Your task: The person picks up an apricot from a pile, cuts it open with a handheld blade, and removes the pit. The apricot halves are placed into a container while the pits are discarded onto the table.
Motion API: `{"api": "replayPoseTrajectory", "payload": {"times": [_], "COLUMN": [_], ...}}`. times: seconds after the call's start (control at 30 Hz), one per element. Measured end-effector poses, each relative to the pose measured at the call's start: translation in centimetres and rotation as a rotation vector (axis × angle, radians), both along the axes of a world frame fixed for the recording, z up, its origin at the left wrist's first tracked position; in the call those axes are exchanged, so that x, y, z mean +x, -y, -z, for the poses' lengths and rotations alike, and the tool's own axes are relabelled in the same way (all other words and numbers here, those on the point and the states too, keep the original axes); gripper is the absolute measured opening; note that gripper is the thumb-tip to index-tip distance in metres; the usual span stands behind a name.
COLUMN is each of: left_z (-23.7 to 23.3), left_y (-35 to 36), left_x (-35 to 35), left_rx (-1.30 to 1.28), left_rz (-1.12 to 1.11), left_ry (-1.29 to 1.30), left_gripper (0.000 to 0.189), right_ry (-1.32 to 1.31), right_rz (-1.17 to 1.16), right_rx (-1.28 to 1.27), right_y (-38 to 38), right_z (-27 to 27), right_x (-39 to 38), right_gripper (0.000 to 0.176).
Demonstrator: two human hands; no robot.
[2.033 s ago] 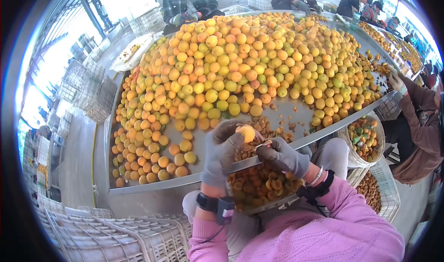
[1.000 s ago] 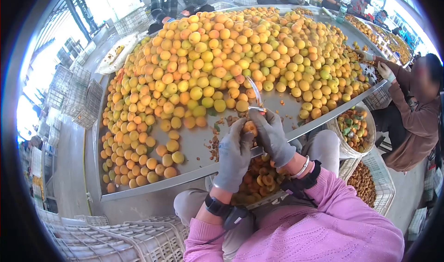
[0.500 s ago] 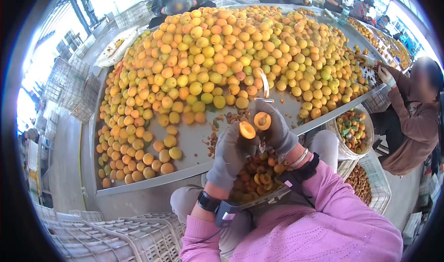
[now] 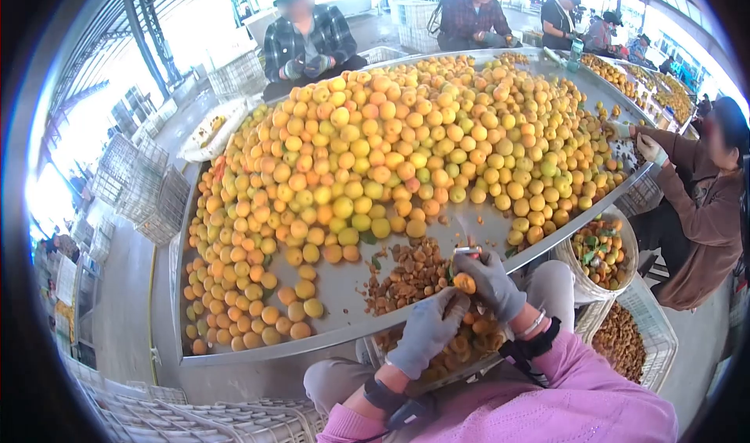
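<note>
My gloved left hand (image 4: 430,331) is low over the basket in my lap, its fingers curled together; whatever they hold, if anything, is hidden. My gloved right hand (image 4: 495,285), closed, is just to its right and slightly higher. A halved apricot (image 4: 464,283) shows orange at its fingertips. A small knife (image 4: 468,251) also sits in that hand, its metal part sticking out above the fingers. Below both hands, the basket holds apricot halves (image 4: 461,351), partly covered by my hands. Beyond them, brown apricot pits (image 4: 408,275) lie heaped on the metal table (image 4: 344,306).
A large mound of whole apricots (image 4: 375,146) covers much of the table. At right stand a bucket of fruit (image 4: 600,248) and a crate of pits (image 4: 621,341), near a person in brown (image 4: 703,201). White crates (image 4: 195,423) stand lower left. Several people sit across the table.
Both hands have dropped toward the basket and moved apart; the two halves held up side by side no longer show together. The view has tilted up, and more of the pit heap shows.
</note>
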State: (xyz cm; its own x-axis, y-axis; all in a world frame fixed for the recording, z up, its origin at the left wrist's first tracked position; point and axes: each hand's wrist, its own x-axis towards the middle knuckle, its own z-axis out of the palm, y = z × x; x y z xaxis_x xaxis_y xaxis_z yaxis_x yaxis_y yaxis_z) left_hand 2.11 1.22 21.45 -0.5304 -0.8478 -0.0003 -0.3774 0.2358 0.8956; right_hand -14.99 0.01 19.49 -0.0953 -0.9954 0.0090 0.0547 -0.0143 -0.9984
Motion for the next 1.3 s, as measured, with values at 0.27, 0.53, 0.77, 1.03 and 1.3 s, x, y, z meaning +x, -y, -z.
{"api": "replayPoseTrajectory", "payload": {"times": [0.27,0.53,0.77,1.03,1.3], "left_z": [2.4,1.8,2.1,2.3,4.5], "left_y": [0.3,0.4,1.9,3.1,2.7], "left_x": [-0.3,-1.0,-1.1,0.0,-1.2], "left_rx": [-0.087,-0.092,0.282,0.662,0.742], "left_rz": [-0.090,-0.171,-0.120,-0.324,-0.299], "left_ry": [0.154,-0.237,-0.650,-1.090,-1.099], "left_gripper": [0.035,0.035,0.027,0.013,0.015], "right_ry": [0.031,0.162,0.194,0.211,0.372], "right_rz": [-0.022,0.163,0.186,0.263,0.248], "right_rx": [0.141,0.060,0.055,-0.130,-0.224], "right_y": [-1.1,-1.1,0.8,3.5,5.2], "right_z": [0.6,1.0,-0.5,-3.2,-3.5], "right_x": [0.2,1.5,2.9,3.7,6.5], "right_gripper": [0.029,0.024,0.021,0.012,0.012]}}
